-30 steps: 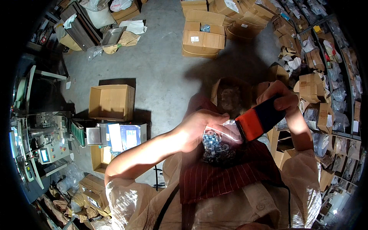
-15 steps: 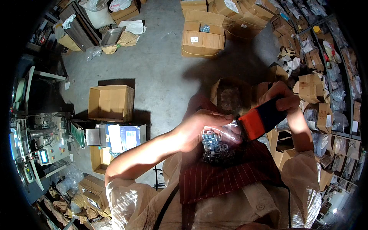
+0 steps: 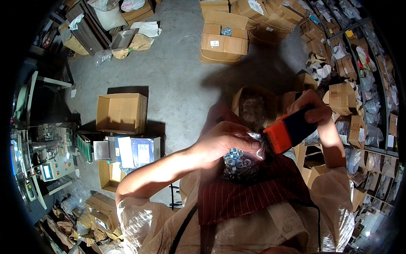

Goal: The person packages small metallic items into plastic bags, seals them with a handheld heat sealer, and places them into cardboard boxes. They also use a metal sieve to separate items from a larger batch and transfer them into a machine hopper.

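My left hand [image 3: 220, 143] pinches the gathered top of a clear plastic bag [image 3: 240, 164], its thumb pressed on the film. Small shiny metal pieces fill the bag, several of them ring-shaped. Just to the right, my right hand [image 3: 314, 109] grips the dark end of a flat orange and dark blue handheld tool [image 3: 289, 130]. Its orange end points at the bag's neck, close to my left thumb; whether the two touch I cannot tell. The bag hangs in front of my dark red striped apron [image 3: 253, 199].
On the floor at left is a cardboard box [image 3: 120, 111], near a blue and white carton [image 3: 146, 151] and a machine with a small screen [image 3: 47, 171]. Ahead stands another carton [image 3: 224, 45]. Shelving [image 3: 372, 148] packed with bags and boxes lines the right.
My left hand has shifted slightly right and down along the bag's top, with its thumb now folded over the film. The tool in my right hand has barely moved.
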The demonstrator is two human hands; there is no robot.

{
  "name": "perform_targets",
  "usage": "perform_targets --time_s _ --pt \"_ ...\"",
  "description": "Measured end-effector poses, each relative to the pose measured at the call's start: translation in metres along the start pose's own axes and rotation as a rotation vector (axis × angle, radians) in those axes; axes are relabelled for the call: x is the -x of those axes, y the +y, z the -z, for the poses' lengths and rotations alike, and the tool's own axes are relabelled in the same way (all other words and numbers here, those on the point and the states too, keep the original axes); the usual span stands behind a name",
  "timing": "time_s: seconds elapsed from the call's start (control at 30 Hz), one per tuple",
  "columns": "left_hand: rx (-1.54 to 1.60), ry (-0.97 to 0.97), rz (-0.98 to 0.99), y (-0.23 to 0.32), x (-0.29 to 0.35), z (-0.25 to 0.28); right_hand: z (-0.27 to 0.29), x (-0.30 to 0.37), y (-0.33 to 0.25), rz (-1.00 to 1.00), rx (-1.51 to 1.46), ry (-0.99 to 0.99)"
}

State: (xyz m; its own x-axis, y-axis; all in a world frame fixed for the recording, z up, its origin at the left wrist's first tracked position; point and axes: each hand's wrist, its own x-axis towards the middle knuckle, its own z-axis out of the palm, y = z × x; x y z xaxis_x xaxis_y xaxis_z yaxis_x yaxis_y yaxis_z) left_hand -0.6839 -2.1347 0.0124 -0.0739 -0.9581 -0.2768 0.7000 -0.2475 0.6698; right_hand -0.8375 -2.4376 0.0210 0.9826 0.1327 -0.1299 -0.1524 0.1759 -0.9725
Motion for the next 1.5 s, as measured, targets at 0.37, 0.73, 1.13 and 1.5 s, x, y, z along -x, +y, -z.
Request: perform_targets --time_s 0.37,0.73,1.13,1.5 --pt "-0.075 0.133 -0.21 -0.004 0.017 -0.026 -0.026 -0.015 -0.063 -0.072 0.38 -0.245" --pt "-0.071 0.173 -0.167 -0.016 0.028 -0.035 -0.006 0.011 -0.064 0.109 0.543 -0.108" --pt "-0.773 0.246 -0.229 -0.027 0.001 -0.068 -0.122 0.016 -0.084 -0.156 1.637 -0.111" --pt "-0.348 0.215 -0.23 -0.026 -0.045 -0.102 0.025 0.095 0.08 -0.412 1.26 0.763"
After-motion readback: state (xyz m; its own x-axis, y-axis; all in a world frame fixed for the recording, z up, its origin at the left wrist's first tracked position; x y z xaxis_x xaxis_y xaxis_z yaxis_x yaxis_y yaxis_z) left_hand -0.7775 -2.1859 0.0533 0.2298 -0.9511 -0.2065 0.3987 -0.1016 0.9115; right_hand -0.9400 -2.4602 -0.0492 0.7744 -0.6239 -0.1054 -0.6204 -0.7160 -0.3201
